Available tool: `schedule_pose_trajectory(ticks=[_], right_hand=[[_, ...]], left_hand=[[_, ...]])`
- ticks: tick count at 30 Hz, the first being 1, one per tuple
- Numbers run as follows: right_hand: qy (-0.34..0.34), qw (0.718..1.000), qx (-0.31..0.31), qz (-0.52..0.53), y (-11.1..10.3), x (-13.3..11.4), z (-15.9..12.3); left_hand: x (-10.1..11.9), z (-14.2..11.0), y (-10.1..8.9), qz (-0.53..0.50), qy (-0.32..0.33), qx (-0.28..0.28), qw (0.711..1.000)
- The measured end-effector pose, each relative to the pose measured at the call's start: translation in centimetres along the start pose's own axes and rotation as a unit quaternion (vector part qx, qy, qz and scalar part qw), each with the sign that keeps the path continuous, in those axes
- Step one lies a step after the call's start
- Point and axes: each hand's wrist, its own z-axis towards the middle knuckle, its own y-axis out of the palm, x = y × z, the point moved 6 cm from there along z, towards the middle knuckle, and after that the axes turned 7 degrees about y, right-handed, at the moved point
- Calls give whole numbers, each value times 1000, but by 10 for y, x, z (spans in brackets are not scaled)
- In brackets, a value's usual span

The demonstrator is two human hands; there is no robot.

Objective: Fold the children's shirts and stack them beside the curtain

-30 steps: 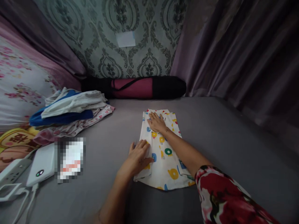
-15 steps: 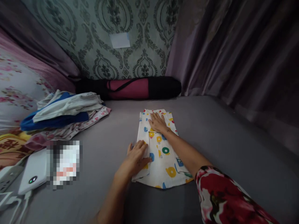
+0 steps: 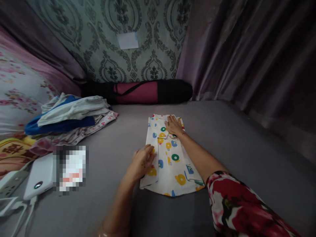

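A white garment (image 3: 170, 177) printed with yellow, blue and green shapes lies on the grey bed sheet (image 3: 118, 131). Its two sides are folded inward, and its curved hem faces me. My right hand (image 3: 173, 125) lies flat on the upper right part of the garment, fingers stretched toward the far edge. Over the left folded side rests my left hand (image 3: 143, 159), its fingers extended and loosely bent on the cloth. Nothing is gripped in either hand. My right forearm covers part of the garment's right side.
Left of the garment lies a pile of clothes (image 3: 74, 112). Nearer me are a white power bank (image 3: 40, 176) with cables, a power strip (image 3: 12, 184) and a blurred-out item (image 3: 72, 169). A black and maroon long bag (image 3: 135, 93) lies along the wall. Curtains (image 3: 234, 49) hang at right.
My right hand has slid to the right across the top of the garment. My left hand has drawn slightly up and left along the folded side.
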Motion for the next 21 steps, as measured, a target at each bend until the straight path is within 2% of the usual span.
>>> schedule_pose_trajectory(ticks=[2, 5, 7, 10, 12, 14, 17, 21], right_hand=[[-1, 1000, -12, -8, 3, 2, 1], [8, 999, -42, -21, 1, -4, 2], [-8, 999, -23, -28, -6, -21, 1], [-90, 996, -9, -8, -9, -68, -8], [-130, 991, -39, 8, 1, -98, -16], [-132, 990, -57, 8, 13, -116, -21], [-110, 992, -54, -2, 27, -124, -21], [-118, 992, -55, -2, 29, -120, -17]], left_hand=[[-7, 2, -12, -37, -45, 78, 995], [-23, 2, -29, -97, -111, 210, 966], [-35, 1, -35, -152, -132, 285, 937], [-49, -1, -40, -222, -138, 357, 897], [-55, -2, -42, -243, -140, 380, 881], [-58, -2, -43, -256, -147, 386, 874], [-61, -2, -43, -271, -167, 379, 869], [-63, -2, -44, -278, -185, 377, 864]])
